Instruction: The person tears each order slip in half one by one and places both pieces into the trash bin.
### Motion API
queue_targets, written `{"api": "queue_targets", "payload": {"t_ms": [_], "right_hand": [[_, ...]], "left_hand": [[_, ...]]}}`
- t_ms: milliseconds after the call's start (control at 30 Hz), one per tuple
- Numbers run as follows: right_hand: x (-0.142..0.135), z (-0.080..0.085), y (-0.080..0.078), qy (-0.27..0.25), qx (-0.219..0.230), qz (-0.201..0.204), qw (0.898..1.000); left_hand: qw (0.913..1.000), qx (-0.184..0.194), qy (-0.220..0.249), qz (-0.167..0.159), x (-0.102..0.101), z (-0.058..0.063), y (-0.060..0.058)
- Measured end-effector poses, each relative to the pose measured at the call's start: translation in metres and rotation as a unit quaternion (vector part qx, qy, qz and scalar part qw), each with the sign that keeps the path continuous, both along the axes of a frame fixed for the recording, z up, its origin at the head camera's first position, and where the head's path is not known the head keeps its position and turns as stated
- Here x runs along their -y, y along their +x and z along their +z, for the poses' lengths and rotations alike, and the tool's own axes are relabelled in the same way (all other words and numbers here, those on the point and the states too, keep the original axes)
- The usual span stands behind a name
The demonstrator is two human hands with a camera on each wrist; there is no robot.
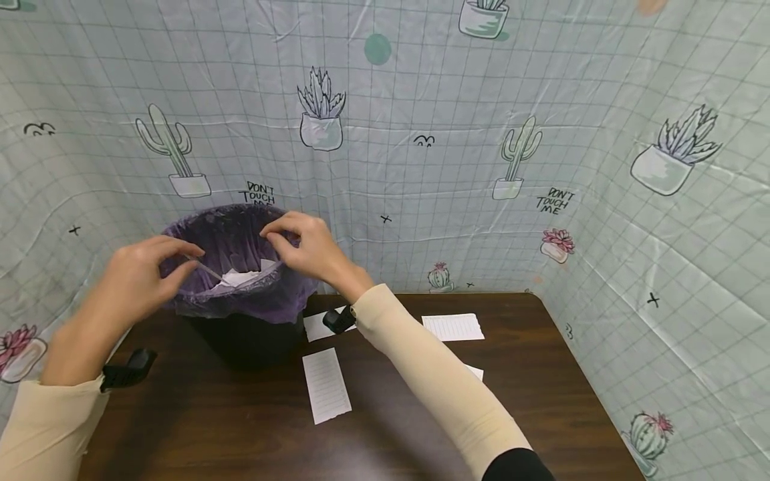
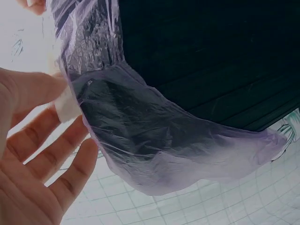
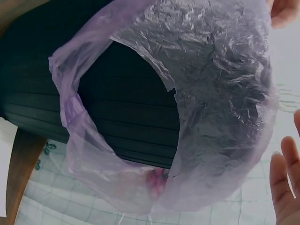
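Over a black trash bin point(image 1: 249, 344) with a purple plastic liner point(image 1: 289, 294) are both my hands. My left hand point(image 1: 141, 277) is at the near left rim and pinches a piece of white paper point(image 2: 69, 107), seen nearly edge-on in the head view. Above the right side of the opening is my right hand point(image 1: 307, 246), thumb and index finger close together, with nothing visible between them. The right wrist view catches only some loosely extended fingers point(image 3: 283, 183) at its right edge. White paper pieces point(image 1: 243, 276) lie inside the bin.
Several lined paper pieces lie on the brown table point(image 1: 240, 427): one upright strip point(image 1: 327, 385), one by the bin point(image 1: 315, 326), one farther right point(image 1: 453, 327), and one partly behind the right forearm. A cactus-print sheet point(image 1: 397, 174) encloses the back and sides.
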State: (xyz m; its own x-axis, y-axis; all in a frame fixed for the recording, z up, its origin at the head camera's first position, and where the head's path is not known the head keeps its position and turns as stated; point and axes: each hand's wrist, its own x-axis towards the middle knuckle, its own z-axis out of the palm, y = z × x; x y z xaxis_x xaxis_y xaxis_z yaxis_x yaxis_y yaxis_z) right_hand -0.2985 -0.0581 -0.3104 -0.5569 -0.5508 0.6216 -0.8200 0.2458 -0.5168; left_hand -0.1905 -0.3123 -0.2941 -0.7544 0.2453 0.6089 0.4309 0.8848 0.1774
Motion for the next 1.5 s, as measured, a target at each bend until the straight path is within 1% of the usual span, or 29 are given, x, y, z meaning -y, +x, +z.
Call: {"api": "queue_targets", "payload": {"t_ms": [133,233,300,400,500,567,633,700,800,867,933,1000,1133,1267,1367,1433,1500], "right_hand": [[-0.011,-0.007,0.006,-0.034,-0.008,0.007,0.999],[-0.022,-0.012,0.01,-0.067,-0.01,0.017,0.998],[-0.029,-0.016,0.013,-0.089,-0.006,0.023,0.996],[-0.039,-0.022,0.018,-0.114,0.01,0.029,0.993],[-0.047,-0.032,0.024,-0.127,0.029,0.036,0.991],[-0.051,-0.039,0.028,-0.134,0.042,0.039,0.989],[-0.054,-0.047,0.031,-0.138,0.052,0.043,0.988],[-0.057,-0.057,0.035,-0.142,0.062,0.043,0.987],[-0.062,-0.075,0.041,-0.145,0.082,0.041,0.985],[-0.065,-0.088,0.044,-0.145,0.098,0.035,0.984],[-0.068,-0.102,0.047,-0.141,0.11,0.027,0.984],[-0.07,-0.117,0.049,-0.129,0.122,0.016,0.984],[-0.077,-0.146,0.052,-0.097,0.148,-0.004,0.984],[-0.084,-0.17,0.052,-0.077,0.173,-0.01,0.982],[-0.089,-0.182,0.049,-0.035,0.165,-0.016,0.985],[-0.092,-0.187,0.047,0.012,0.149,-0.021,0.989],[-0.094,-0.191,0.045,0.06,0.131,-0.024,0.989]], "left_hand": [[1.0,-0.008,0.001,-0.006,-0.001,-0.003,0.003],[0.9997,-0.018,0.012,-0.011,-0.004,-0.005,0.006],[0.999,-0.035,0.023,-0.016,-0.007,-0.005,0.008],[0.9952,-0.078,0.047,-0.037,-0.012,-0.006,0.014],[0.9861,-0.131,0.074,-0.071,-0.02,-0.008,0.018],[0.9777,-0.165,0.087,-0.097,-0.027,-0.01,0.021],[0.9692,-0.194,0.098,-0.117,-0.036,-0.012,0.024],[0.9619,-0.213,0.11,-0.132,-0.044,-0.014,0.027],[0.9509,-0.233,0.132,-0.156,-0.055,-0.02,0.031],[0.9464,-0.236,0.142,-0.169,-0.061,-0.025,0.033],[0.9449,-0.235,0.142,-0.178,-0.066,-0.032,0.035],[0.9476,-0.227,0.135,-0.179,-0.068,-0.039,0.038],[0.9523,-0.203,0.12,-0.194,-0.068,-0.052,0.038],[0.9536,-0.185,0.125,-0.202,-0.07,-0.063,0.039],[0.9568,-0.177,0.126,-0.194,-0.072,-0.071,0.042],[0.9594,-0.166,0.126,-0.19,-0.073,-0.079,0.043],[0.9623,-0.153,0.128,-0.185,-0.076,-0.087,0.044]]}}
